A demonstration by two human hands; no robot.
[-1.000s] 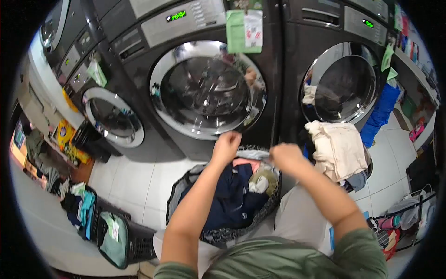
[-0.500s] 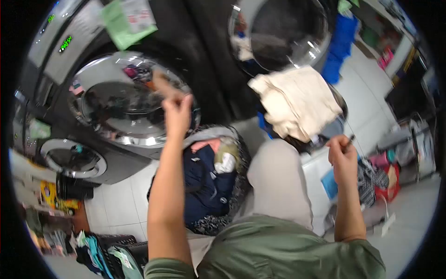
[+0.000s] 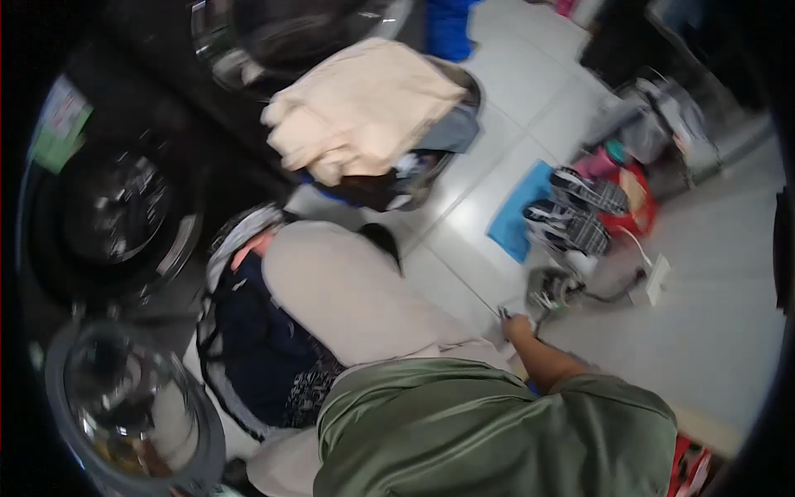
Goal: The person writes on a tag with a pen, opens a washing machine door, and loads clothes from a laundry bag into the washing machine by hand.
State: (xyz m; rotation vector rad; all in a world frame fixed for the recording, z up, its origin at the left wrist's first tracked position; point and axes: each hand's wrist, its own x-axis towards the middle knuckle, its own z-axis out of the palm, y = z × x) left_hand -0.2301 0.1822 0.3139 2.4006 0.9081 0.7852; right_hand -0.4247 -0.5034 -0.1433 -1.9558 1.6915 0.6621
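Note:
My right hand (image 3: 518,328) is low at the right, closed round a small, thin pen-like object (image 3: 504,313) that is too blurred to name surely. It hovers above the tiled floor, near a grey cable and a transparent-looking grey item (image 3: 551,287). My left hand is out of view. At the left, the round glass door (image 3: 124,406) of a dark front-loading washer (image 3: 108,207) hangs swung out. Beside my knee stands a laundry bag (image 3: 217,364) filled with navy clothes (image 3: 257,348) and a pink piece.
A folded cream cloth (image 3: 364,103) lies on top of a full laundry basket (image 3: 451,153) before a second machine. Black-and-white patterned shoes (image 3: 571,224), a blue sheet (image 3: 520,211), a red bag (image 3: 638,207) and a white power strip (image 3: 654,280) are on the right.
My view has turned right and down. The washer door, closed before, now stands open. My left hand, earlier raised before that door, has left the view; my right hand is lower.

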